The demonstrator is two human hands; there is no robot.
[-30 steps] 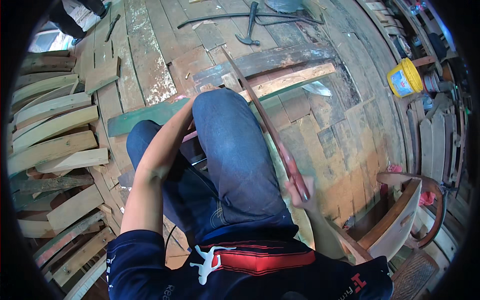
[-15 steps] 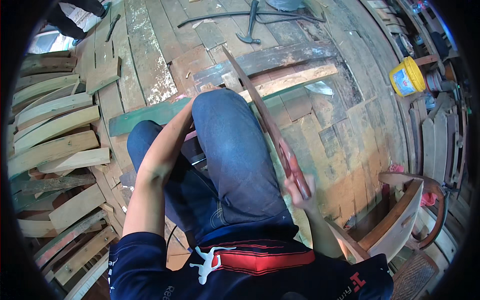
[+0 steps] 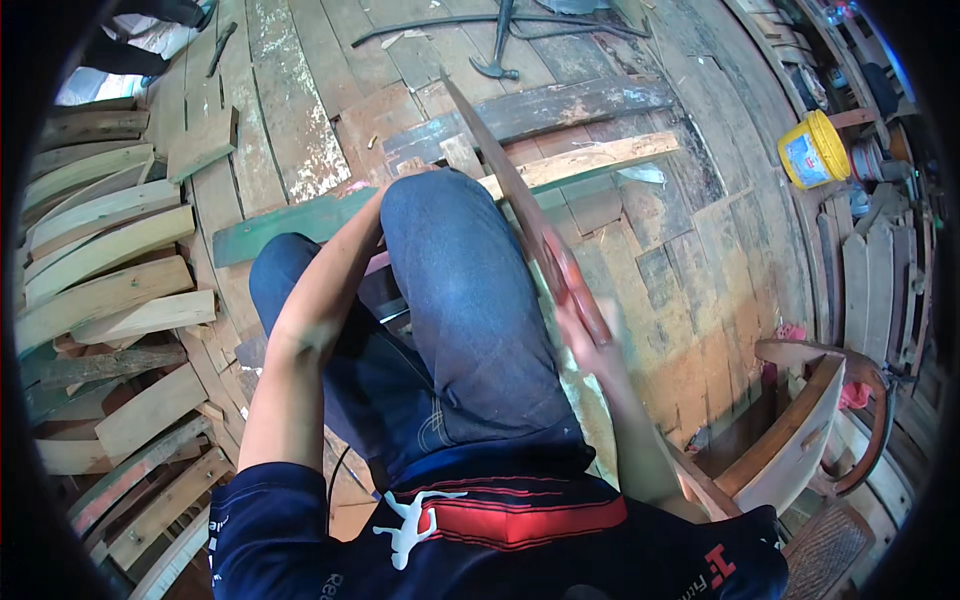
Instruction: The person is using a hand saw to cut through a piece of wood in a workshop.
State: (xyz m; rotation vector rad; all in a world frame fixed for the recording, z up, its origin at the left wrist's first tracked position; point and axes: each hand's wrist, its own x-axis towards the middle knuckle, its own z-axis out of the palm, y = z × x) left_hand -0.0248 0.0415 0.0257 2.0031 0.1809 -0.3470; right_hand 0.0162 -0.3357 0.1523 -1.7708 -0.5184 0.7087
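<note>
My right hand (image 3: 588,338), slightly blurred, is closed around the reddish-brown handle of a handsaw (image 3: 492,152). The saw slants away to the far left, its long blade crossing a pale board (image 3: 590,163) just right of my bent knee. My left arm reaches past the other side of that knee. Only part of my left hand (image 3: 400,180) shows beyond the knee, near a small wood block (image 3: 461,156); its fingers are mostly hidden. Beneath lies a green-painted plank (image 3: 290,226), running out to the left.
A dark weathered plank (image 3: 540,112) lies beyond the board. Farther off are a claw hammer (image 3: 497,68) and a dark bar (image 3: 430,30). Curved wood pieces (image 3: 110,290) are stacked at left. At right are a yellow bucket (image 3: 812,150) and a wooden-framed bow saw (image 3: 785,430). Another person's feet (image 3: 130,55) show far left.
My right hand has pushed the handsaw forward, away from my body and slightly left. The left arm has barely shifted, and the view has moved a little.
</note>
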